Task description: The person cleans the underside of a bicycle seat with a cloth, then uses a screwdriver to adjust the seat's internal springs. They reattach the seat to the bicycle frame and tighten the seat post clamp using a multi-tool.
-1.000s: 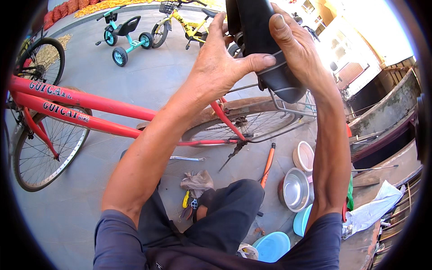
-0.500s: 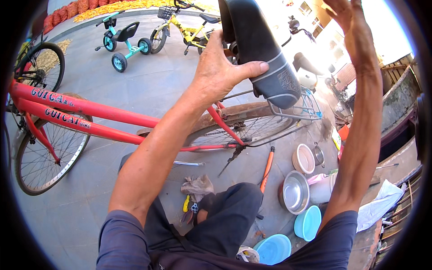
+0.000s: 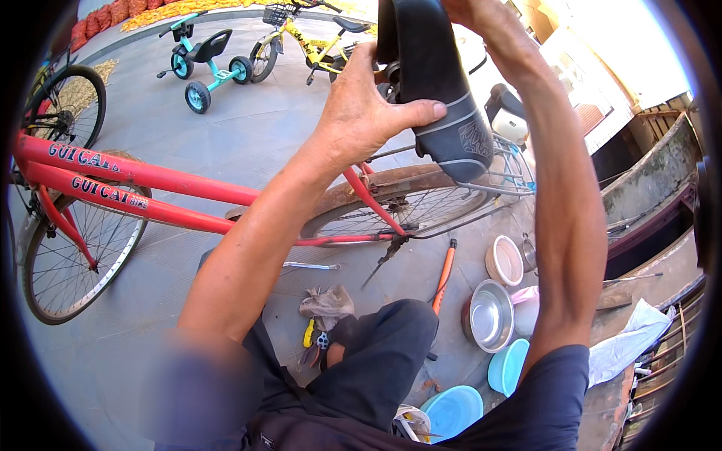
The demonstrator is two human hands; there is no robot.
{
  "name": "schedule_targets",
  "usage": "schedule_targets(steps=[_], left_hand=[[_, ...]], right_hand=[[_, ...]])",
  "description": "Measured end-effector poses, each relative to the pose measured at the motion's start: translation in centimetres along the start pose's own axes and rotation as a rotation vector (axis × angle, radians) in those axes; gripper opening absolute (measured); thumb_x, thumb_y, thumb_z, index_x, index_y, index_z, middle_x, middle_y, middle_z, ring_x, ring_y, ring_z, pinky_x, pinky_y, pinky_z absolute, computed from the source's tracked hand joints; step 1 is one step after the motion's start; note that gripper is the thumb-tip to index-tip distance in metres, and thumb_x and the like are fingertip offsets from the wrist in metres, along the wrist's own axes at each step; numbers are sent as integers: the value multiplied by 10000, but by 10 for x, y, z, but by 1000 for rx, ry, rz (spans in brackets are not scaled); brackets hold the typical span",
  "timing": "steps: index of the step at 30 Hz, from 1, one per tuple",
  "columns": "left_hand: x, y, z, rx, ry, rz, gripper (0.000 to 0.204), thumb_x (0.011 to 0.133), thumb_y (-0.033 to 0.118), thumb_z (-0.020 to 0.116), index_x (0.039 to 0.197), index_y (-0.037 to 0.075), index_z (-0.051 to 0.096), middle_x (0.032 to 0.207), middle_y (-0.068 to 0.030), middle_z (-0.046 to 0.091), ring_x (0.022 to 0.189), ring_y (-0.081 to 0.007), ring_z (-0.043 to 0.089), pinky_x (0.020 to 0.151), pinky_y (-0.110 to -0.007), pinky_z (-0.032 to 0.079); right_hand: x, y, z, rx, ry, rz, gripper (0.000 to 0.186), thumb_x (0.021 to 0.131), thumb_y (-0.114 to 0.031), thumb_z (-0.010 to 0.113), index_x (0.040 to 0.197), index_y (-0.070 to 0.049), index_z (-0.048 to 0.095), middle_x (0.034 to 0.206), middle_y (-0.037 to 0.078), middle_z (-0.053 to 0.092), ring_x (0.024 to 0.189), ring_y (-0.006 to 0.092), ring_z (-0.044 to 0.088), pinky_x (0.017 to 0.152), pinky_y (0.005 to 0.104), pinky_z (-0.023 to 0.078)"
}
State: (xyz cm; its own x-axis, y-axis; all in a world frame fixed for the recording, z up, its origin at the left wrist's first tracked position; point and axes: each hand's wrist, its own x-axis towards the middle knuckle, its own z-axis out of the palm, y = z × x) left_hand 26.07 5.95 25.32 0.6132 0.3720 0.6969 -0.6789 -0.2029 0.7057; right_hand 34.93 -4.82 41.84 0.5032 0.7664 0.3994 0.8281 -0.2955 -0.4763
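Note:
A black bicycle saddle (image 3: 440, 86) with grey stripes stands tilted up steeply in front of me, above the rear wheel (image 3: 410, 199) of a red bicycle (image 3: 177, 180). My left hand (image 3: 365, 109) grips its left side, thumb laid across the top and fingers curled behind toward the underside. At the top edge of the picture, my right hand (image 3: 474, 13) is close to the upper end of the saddle. Its fingers are cut off or hidden there, so I cannot see whether they touch it. Whatever joins the saddle to the frame is hidden by my left hand.
By my knee lie a wrench (image 3: 312, 265), a rag (image 3: 327, 304) and pliers (image 3: 320, 346). An orange-handled tool (image 3: 445, 278) lies beside a metal basin (image 3: 490, 319) and blue basins (image 3: 455, 413). Beyond stand a teal tricycle (image 3: 214, 79) and a yellow bicycle (image 3: 320, 52).
My right hand has come left and inward, from raised in the air on the right to beside the saddle's upper end. My left hand keeps its hold on the saddle.

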Motion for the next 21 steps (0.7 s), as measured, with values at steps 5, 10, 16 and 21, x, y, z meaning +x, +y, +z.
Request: schedule_targets(steps=[5,10,16,21], left_hand=[[-1,-1,3,17,32,-14,955,631,362,903,1361,-28,428,1249,-216,557,1202,-338,535,973,-453,498],[-6,-5,-1,15,63,-1,969,633,346,905,1372,-39,410,1267,-219,540,1190,-335,547,985,-459,493],[-3,-5,3,0,39,-27,930,636,333,902,1356,-30,439,1240,-193,553,1156,-334,571,935,-435,521],[-4,-7,-5,119,88,6,932,636,320,905,1365,-19,433,1239,-183,557,1163,-338,571,925,-429,525]], right_hand=[[-7,-36,-77,483,-223,-237,952,944,-750,206,1412,42,452,1440,237,474,1370,309,415,1172,436,234],[15,8,36,230,25,-7,874,992,-670,228,1457,55,375,1460,244,444,1375,300,417,1171,420,235],[7,0,12,20,-27,139,972,908,-791,218,1468,-18,397,1451,232,464,1379,352,404,1182,508,147],[3,-36,-60,288,406,39,869,987,-683,226,1418,44,433,1340,233,560,1233,300,530,1071,404,370]])
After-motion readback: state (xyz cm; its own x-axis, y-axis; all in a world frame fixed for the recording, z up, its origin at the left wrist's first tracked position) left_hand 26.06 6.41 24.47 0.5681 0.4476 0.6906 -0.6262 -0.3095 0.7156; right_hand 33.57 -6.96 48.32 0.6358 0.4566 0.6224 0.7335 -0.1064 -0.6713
